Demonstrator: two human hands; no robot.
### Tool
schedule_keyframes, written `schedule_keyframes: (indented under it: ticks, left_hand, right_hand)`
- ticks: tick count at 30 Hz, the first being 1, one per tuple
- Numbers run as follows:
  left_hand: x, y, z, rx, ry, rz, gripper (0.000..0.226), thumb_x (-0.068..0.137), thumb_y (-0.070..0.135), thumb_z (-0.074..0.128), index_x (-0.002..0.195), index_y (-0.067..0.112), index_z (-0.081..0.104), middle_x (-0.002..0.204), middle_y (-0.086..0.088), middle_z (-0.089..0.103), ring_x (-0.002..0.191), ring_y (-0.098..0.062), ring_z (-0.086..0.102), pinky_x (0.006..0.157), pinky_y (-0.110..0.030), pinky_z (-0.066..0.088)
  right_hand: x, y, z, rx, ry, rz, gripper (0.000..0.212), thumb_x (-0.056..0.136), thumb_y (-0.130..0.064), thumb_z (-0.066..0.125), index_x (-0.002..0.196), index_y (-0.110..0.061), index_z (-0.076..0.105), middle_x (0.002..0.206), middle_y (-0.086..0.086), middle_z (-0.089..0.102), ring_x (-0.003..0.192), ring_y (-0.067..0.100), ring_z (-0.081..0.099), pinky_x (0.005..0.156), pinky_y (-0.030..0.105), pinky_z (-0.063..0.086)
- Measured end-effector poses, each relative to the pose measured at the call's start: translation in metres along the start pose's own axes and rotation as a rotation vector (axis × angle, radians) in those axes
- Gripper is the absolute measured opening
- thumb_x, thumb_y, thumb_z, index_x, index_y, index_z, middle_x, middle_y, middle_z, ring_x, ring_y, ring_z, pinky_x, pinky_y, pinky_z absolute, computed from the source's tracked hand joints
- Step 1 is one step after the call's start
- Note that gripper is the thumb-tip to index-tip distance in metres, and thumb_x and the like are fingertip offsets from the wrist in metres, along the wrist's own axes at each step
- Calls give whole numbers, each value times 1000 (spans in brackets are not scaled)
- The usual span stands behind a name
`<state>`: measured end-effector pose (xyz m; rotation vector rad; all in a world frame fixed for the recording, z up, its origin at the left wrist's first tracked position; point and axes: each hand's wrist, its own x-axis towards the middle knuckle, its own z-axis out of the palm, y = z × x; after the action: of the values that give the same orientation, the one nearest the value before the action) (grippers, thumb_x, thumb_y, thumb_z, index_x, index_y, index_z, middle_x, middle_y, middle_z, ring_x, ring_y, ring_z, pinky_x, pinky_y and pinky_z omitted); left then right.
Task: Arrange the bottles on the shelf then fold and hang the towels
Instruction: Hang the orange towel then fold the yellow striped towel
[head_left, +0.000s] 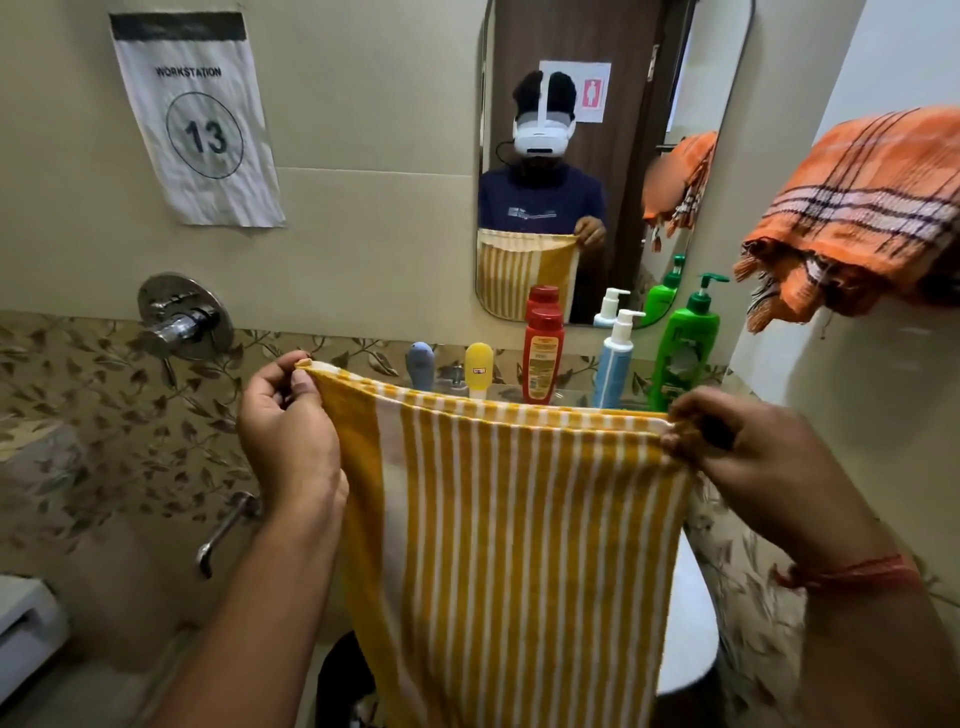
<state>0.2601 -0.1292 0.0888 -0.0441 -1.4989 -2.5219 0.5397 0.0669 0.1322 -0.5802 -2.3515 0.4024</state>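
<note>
A yellow and white striped towel (514, 545) hangs flat in front of me, held up by its top corners. My left hand (288, 426) pinches the top left corner and my right hand (748, 447) pinches the top right corner. Behind its upper edge several bottles stand in a row on the shelf: a small blue one (420, 364), a small yellow one (479, 366), a red one (543, 356), a white and blue pump bottle (615, 364) and a green pump bottle (685, 348). An orange checked towel (857, 208) hangs at the upper right.
A mirror (597, 156) above the shelf reflects me and the towels. A chrome mixer valve (182, 317) and a spout (226, 530) stick out of the left wall. A paper sign numbered 13 (197, 124) is taped up. A white basin rim (691, 623) lies below right.
</note>
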Motion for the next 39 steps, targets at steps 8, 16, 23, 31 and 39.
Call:
schedule_keyframes:
  ticks: [8,16,23,31,39]
  left_hand:
    - [5,3,-8,-18,43,-31,25,102,15,53,100,34,67,107,5,69,95,-6,65,65,-11,50]
    - [7,10,-4,-26,13,14,28,101,13,53,94,35,68,105,2,71,94,-7,67,69,-12,51]
    - [9,8,-9,-25,6,9,27,102,14,53,95,36,67,106,4,70,93,-4,64,66,-10,48]
    - [3,9,-7,12,-30,51,26,101,11,54,96,32,68,102,6,69,89,-2,65,70,-10,50]
    - [1,5,-7,46,-54,40,22,101,11,55,106,27,69,106,5,70,93,-2,66,74,-11,51]
  right_hand:
    - [-13,9,-7,151,-413,-179,12,89,-24,68,86,-35,71,85,-9,66,84,11,62,68,28,51]
    - [-16,-2,2,122,-483,18,20,97,-36,51,80,-31,63,78,-7,63,75,4,60,65,23,49]
    - [-16,-22,-15,603,-131,63,15,80,-24,64,87,-10,66,80,6,71,69,10,68,62,17,56]
    - [-6,-13,5,681,283,27,17,91,-20,64,104,-30,66,99,2,67,92,16,67,78,24,58]
    - [0,-3,8,325,114,-21,21,93,-16,64,109,-29,67,101,-4,68,83,2,63,66,13,53]
